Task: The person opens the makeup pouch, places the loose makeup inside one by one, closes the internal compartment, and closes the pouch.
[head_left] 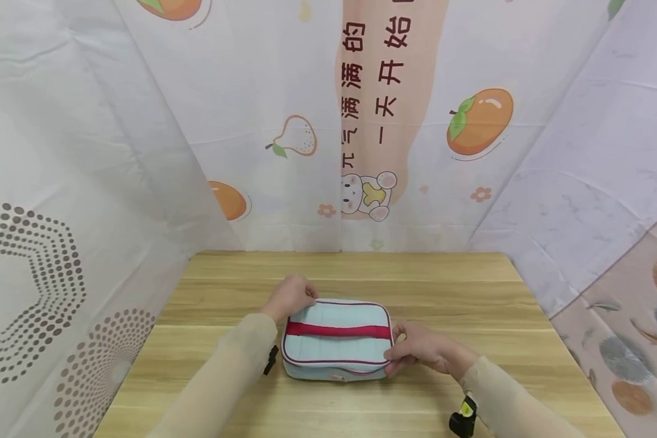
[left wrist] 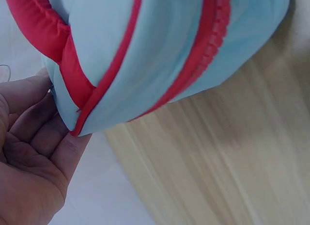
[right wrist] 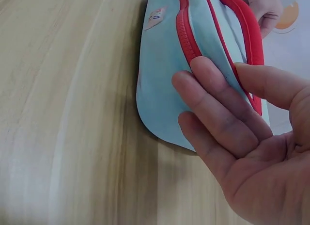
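Note:
A light blue zippered bag (head_left: 339, 347) with red piping lies on the wooden table, its red strap handle (head_left: 337, 331) running across the top. My left hand (head_left: 292, 297) pinches the bag's far left corner; the left wrist view shows thumb and fingers (left wrist: 41, 123) at that corner, beside the handle's sewn end. At the near right corner, my right hand (head_left: 418, 348) holds the edge. In the right wrist view its thumb (right wrist: 271, 82) touches the piping and its fingertips lie along the side by the red zipper (right wrist: 185, 33), which looks closed there.
The wooden table (head_left: 224, 389) extends around the bag on all sides. Printed cloth (head_left: 285, 91) hangs behind the table, with more cloth at both sides. Small black devices (head_left: 462, 420) are worn at the wrists. A small label (right wrist: 155, 17) is on the bag's front.

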